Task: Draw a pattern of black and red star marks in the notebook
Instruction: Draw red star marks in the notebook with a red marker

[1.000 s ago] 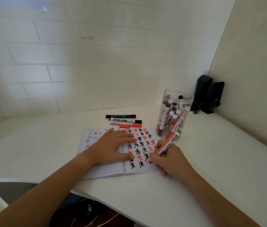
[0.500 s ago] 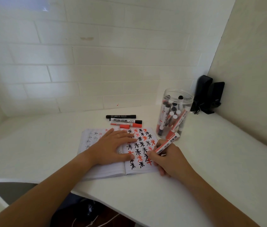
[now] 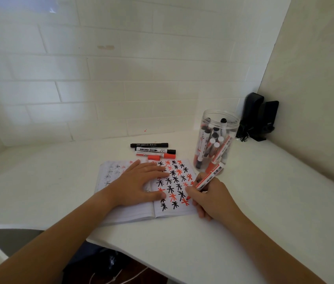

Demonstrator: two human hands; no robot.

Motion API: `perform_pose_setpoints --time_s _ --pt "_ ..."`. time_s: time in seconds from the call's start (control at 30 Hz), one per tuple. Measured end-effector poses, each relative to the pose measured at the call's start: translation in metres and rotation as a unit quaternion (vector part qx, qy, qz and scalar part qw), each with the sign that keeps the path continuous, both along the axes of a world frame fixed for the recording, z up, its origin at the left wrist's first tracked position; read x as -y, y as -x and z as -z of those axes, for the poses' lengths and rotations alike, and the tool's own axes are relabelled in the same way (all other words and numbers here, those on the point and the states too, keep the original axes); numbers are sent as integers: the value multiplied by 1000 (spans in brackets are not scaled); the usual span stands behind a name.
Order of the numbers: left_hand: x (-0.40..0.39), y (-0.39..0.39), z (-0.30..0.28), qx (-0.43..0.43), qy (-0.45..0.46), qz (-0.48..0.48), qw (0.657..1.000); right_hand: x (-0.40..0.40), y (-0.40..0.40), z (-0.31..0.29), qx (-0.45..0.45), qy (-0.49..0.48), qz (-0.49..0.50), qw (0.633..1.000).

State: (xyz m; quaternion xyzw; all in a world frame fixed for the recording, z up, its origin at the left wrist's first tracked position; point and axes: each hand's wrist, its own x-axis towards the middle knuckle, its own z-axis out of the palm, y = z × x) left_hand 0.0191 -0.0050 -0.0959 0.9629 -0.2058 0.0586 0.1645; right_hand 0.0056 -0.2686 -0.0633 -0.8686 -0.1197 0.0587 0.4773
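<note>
Head view: the notebook (image 3: pixel 133 214) lies open on the white surface (image 3: pixel 244 222), near its front edge. The left hand (image 3: pixel 135 186) lies flat, fingers straight, pressing across the fold onto the right page. The right hand (image 3: pixel 211 196) grips a red marker (image 3: pixel 208 179) low on the barrel, its tip touching or just above the paper at a red star (image 3: pixel 185 201) near the lower right of the pattern. Black and red stars fill most of that page; the bottom strip is still bare.

The notebook looks thin, light and floppy, so it would likely slide or curl shut without the flat palm on it. The paper seems thin too: faint marks show on the left page, perhaps bleed-through. The marker is light, stiff and smooth; a pinch close to the tip gives the best control for short strokes.

Just beyond the notebook lie three more markers (image 3: pixel 151 150) side by side, two black and one red. A clear jar (image 3: pixel 216 140) of markers stands right of them, near the right hand. A black device (image 3: pixel 260 117) sits in the corner where a tiled wall (image 3: pixel 121 78) meets a plain one. The surface is smooth and matt, with open floor and cables below its front edge.
</note>
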Motion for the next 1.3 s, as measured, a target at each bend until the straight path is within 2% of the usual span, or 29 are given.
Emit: perform_pose_setpoints --time_s 0.27,0.43,0.57,0.63,0.77,0.97,1.3 --pt "-2 1 4 30 27 -2 999 1 1 -1 -18 31 -63 997" --pt "4 -5 -4 61 48 4 997 2 -2 1 -10 -5 -41 999" --pt "6 -23 -12 171 37 -78 982 2 -7 3 23 -42 -14 999" --pt "8 -32 -17 186 14 -116 976 2 -9 4 35 -51 -8 998" --pt "9 -46 -17 169 -24 -112 979 1 -14 6 35 -93 -13 995" --pt "8 -56 -15 147 -23 -126 981 1 -17 7 26 -132 -27 990" --pt "3 -67 -20 132 -67 -133 980 2 -15 6 10 -126 -35 991"
